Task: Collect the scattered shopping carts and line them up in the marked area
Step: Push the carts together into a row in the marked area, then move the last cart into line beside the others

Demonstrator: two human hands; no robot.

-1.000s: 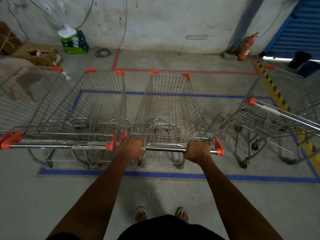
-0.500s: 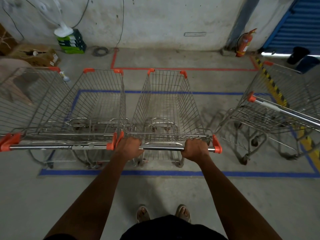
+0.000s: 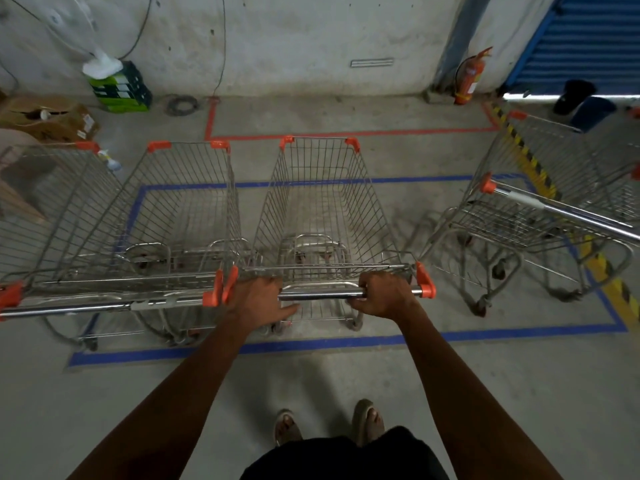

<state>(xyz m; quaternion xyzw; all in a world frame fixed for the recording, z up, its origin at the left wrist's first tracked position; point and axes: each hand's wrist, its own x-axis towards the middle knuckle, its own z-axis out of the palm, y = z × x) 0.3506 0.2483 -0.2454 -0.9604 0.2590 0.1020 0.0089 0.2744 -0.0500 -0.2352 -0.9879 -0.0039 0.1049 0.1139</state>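
Observation:
A wire shopping cart (image 3: 322,209) with orange corners stands in front of me inside the blue-taped area (image 3: 311,345). My right hand (image 3: 382,296) is shut around the right end of its chrome handle (image 3: 322,295). On the handle's left end lies my left hand (image 3: 259,299), fingers stretched out and not wrapped round the bar. Side by side on the left stand a second cart (image 3: 180,209) and a third cart (image 3: 45,209), their handles level with mine. A fourth cart (image 3: 540,209) stands at an angle on the right, across the blue line.
A red tape line (image 3: 346,134) runs beyond the carts. A yellow-black floor stripe (image 3: 535,166) passes under the right cart. By the back wall are a fire extinguisher (image 3: 469,79), a green crate (image 3: 119,88), cardboard boxes (image 3: 52,119) and a blue shutter (image 3: 595,39).
My left hand has loosened from a fist on the handle to stretched fingers. The cart has closed up beside the second cart, the orange handle ends nearly touching.

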